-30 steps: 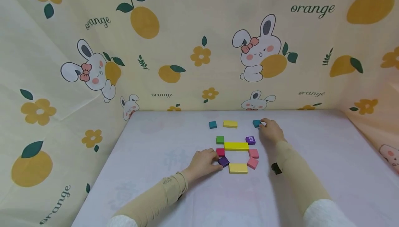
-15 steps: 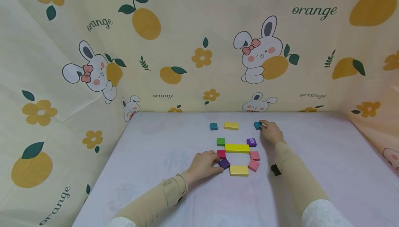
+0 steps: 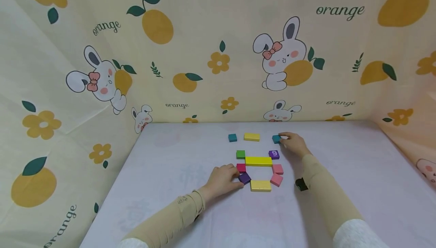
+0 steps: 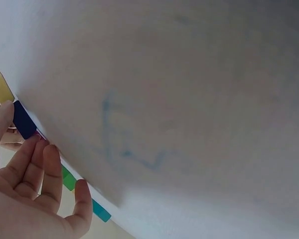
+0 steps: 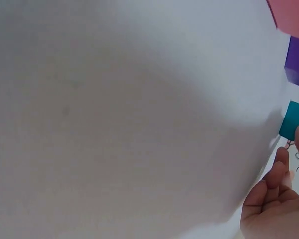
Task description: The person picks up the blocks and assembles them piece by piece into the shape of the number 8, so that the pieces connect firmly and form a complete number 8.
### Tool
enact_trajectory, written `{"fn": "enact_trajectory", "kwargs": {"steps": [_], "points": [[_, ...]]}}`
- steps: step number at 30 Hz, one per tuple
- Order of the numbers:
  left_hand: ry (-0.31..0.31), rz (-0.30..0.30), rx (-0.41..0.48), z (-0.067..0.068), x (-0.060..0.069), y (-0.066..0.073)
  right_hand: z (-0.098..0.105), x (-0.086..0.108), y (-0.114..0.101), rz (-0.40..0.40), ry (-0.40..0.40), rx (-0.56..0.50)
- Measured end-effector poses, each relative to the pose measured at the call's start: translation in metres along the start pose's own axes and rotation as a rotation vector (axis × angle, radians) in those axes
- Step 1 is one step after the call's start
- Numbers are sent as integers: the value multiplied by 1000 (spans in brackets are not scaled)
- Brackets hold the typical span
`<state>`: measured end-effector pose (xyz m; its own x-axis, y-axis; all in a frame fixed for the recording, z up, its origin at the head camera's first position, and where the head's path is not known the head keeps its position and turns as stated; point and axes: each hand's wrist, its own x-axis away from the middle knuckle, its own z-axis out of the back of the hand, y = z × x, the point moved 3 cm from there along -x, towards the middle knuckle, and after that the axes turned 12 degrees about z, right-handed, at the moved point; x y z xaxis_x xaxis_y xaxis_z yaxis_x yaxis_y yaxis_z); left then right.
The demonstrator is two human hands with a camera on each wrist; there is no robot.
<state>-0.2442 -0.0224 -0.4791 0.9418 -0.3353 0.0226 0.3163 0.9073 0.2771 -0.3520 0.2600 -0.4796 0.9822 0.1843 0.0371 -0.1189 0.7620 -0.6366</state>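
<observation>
At the far right of the blocks, my right hand (image 3: 295, 143) pinches a small teal block (image 3: 276, 139) between thumb and fingers. The right wrist view has the same teal block (image 5: 292, 121) at the thumb tip, near a purple block (image 5: 298, 62). My left hand (image 3: 220, 180) holds a dark purple block (image 3: 244, 178), thumb at its lower end and fingers at its upper end. That block (image 4: 24, 120) touches the thumb in the left wrist view. A crimson block (image 3: 241, 168) lies just above it, by the fingertips.
A long yellow block (image 3: 258, 161), pink blocks (image 3: 277, 169) and a shorter yellow block (image 3: 260, 186) form a ring with the left-side blocks. Above lie a green block (image 3: 240, 154), a purple block marked 9 (image 3: 274, 154), another teal block (image 3: 232, 138) and a yellow block (image 3: 251, 137).
My right hand has shifted the teal block slightly left, toward the yellow block at the back. The left hand stays at the dark purple block.
</observation>
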Motion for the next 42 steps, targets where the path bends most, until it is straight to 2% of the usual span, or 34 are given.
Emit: {"fn": "enact_trajectory", "kwargs": {"steps": [7, 14, 23, 28, 42], "points": [[9, -7, -3, -2, -1, -1, -6, 0, -7, 5, -55, -41], [11, -11, -4, -2, -1, -2, -13, -3, -4, 5, -110, -90], [17, -14, -11, -2, 0, -1, -20, -8, -2, 33, -164, -99], [15, -14, -13, -1, 0, -1, -20, -6, -5, 38, -178, -102], [12, -8, -15, -2, 0, -1, -19, 1, -8, 23, -199, -217]]}}
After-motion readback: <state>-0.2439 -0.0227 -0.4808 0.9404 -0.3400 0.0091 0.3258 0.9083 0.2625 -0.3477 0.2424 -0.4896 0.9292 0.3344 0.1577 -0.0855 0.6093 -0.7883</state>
